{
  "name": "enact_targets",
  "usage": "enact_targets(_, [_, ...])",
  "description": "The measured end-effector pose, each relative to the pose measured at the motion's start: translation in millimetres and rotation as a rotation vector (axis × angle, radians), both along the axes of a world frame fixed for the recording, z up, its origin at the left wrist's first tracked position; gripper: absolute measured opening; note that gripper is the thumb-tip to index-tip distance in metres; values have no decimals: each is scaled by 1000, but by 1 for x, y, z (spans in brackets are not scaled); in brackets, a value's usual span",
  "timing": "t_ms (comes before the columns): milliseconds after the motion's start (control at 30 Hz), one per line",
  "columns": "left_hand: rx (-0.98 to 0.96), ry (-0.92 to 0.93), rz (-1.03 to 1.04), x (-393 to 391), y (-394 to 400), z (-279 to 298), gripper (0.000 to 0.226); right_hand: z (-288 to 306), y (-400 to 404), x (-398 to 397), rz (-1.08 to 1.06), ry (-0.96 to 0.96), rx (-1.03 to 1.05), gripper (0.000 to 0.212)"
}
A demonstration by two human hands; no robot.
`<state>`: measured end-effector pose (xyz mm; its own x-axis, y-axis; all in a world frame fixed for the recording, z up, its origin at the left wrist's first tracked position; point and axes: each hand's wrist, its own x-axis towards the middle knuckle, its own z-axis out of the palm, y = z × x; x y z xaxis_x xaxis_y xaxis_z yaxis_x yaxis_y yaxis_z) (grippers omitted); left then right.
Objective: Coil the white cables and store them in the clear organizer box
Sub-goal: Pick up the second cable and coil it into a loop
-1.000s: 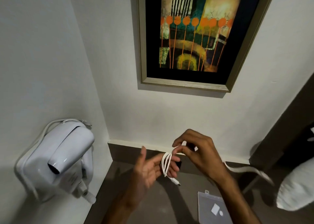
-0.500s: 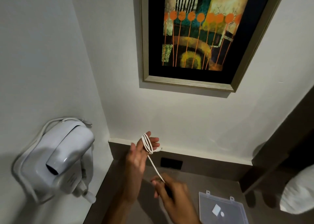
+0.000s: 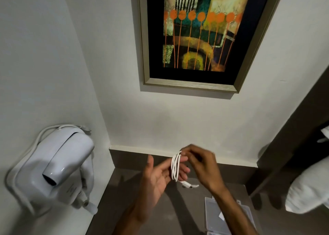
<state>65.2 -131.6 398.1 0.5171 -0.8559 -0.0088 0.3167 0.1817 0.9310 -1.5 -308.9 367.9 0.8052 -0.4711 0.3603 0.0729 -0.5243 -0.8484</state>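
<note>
Half a second ago the right hand was low and near, drawing a straight length of cable down from the left hand; now the right hand [image 3: 201, 165] has come up to the far side of the coil and the straight run is gone, taken up into the loops. Nearest, at the bottom right, the clear organizer box [image 3: 216, 215] lies flat on the dark brown counter [image 3: 179, 211], partly hidden under the right forearm, with a small pale piece showing inside it. Just beyond, the left hand [image 3: 156, 179] is held palm up with its thumb raised and its fingers spread flat, not closed; the white cable [image 3: 175, 167] is wound in several loops around those fingers. A short free end with a white plug [image 3: 187, 184] hangs below the loops, above the counter. The right hand is pinched with fingertips on the top of the coil, though blur hides the exact contact. To the left, a white wall-mounted hair dryer [image 3: 58, 165] sits in its holder. At the far right edge, something white and soft [image 3: 309, 186] is partly in view. Farther up, a framed abstract painting [image 3: 197, 33] hangs on the white wall.
</note>
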Motion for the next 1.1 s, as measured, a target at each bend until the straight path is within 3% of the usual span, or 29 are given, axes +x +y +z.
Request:
enact_targets(67, [-37,63,17,1,2,-6,106,-23,19,-3,71,10,107,31])
enact_targets(167, [-56,66,80,8,3,-8,93,-47,57,-14,71,139,68,29])
enact_targets(233, [5,-4,192,20,0,-6,81,-53,78,-23,64,266,-100,20])
enact_targets(333, [169,-214,309,29,2,-8,50,-35,85,-37,-7,363,-457,31])
enact_targets(400, [284,-302,344,22,1,-11,48,-6,75,-45,-59,221,-660,33])
enact_targets(467, [318,-327,267,5,9,-19,61,24,58,-49,-12,59,-725,20])
enact_targets(533, [311,-388,220,-9,9,-19,64,45,32,-44,71,-62,-650,3])
enact_targets(633, [222,-478,86,-23,-1,-10,49,62,-3,-32,90,-141,-351,10])
enact_targets(733, [114,-413,15,-25,-7,-2,27,55,-15,-22,222,-153,45,11])
enact_targets(833, [55,-340,-18,-21,-7,2,24,37,-9,-16,253,-176,328,11])
enact_targets(1100, [10,-218,68,-14,-6,-4,27,-12,35,-20,180,-25,622,29])
